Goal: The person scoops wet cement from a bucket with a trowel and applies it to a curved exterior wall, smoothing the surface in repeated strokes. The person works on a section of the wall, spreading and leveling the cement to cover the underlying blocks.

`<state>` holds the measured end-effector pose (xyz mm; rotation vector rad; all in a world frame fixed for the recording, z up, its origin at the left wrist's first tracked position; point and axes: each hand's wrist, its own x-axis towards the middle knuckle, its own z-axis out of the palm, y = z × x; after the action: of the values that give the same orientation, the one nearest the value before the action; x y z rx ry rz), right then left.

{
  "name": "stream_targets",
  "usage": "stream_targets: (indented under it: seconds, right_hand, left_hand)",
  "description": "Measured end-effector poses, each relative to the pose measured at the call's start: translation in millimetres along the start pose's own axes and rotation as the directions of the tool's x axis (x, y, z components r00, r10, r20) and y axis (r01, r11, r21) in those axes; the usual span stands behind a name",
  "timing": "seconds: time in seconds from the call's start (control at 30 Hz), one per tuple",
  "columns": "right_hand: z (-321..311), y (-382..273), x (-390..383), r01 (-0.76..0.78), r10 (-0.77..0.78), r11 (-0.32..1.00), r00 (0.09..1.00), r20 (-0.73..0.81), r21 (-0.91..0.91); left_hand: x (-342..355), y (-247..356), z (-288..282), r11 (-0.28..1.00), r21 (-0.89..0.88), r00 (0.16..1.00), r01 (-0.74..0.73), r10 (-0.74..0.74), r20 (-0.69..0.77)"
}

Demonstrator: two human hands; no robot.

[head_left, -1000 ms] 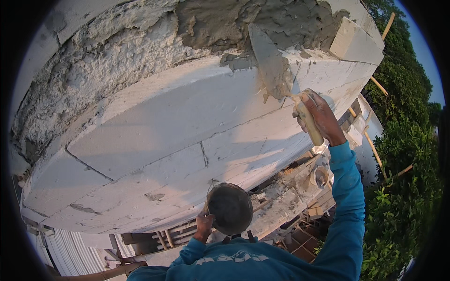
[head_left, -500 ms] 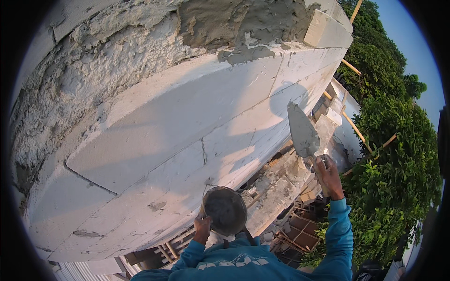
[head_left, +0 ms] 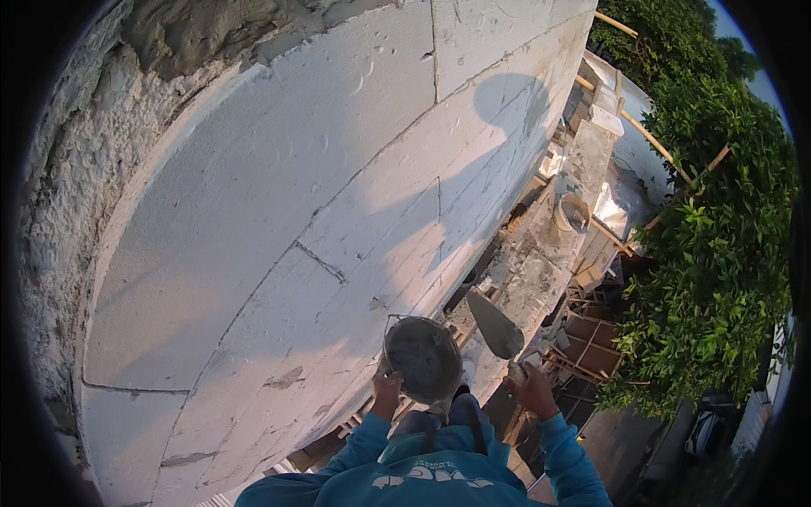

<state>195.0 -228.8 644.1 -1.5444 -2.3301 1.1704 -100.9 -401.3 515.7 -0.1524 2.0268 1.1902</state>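
Note:
My left hand is closed on the rim of a round dark bucket, held in front of my body close to the wall. Grey material like wet mortar lies inside it. In my right hand is the handle of a pointed trowel, the fingers wrapped round it. The grey-smeared blade points up and left, just right of the bucket and apart from it. Beside both hands rises a wall of pale blocks, with grey mortar along its top at the upper left.
Below on the right runs a narrow scaffold platform, spattered with mortar. A second bucket and a white block stand along it. Bamboo poles cross beside the platform. Leafy trees fill the right side, and the ground lies far below.
My right hand has lowered the trowel from up beside the wall to near the bucket. The view has shifted down along the wall, and the second bucket has come into sight.

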Motion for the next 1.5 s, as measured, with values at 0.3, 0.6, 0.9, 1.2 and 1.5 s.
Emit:
stream_targets:
  seconds: [0.3, 0.6, 0.9, 1.2, 1.5]
  right_hand:
    - [98, 108, -5, -0.288, 0.29, 0.955, 0.957, 0.022, -0.075]
    - [182, 283, 53, -0.248, 0.264, 0.883, 0.964, -0.016, -0.398]
    - [235, 391, 237, 0.068, 0.103, 0.538, 0.984, 0.145, -0.84]
    - [344, 427, 232, -0.375, 0.604, 0.765, 0.699, 0.382, -0.523]
    - [321, 419, 256, -0.719, 0.599, 0.64, 0.248, 0.761, -0.269]
  left_hand:
    - [118, -112, 139, 0.976, 0.137, 0.977, -0.167, 0.145, 0.156]
    - [195, -191, 306, 0.827, 0.499, 0.934, -0.258, 0.081, 0.348]
    - [258, -280, 379, 0.841, 0.425, 0.888, -0.336, 0.132, 0.44]
    - [285, -316, 346, 0.94, 0.248, 0.875, -0.236, 0.094, 0.476]
    - [292, -310, 321, 0.995, 0.075, 0.809, -0.061, 0.005, 0.587]
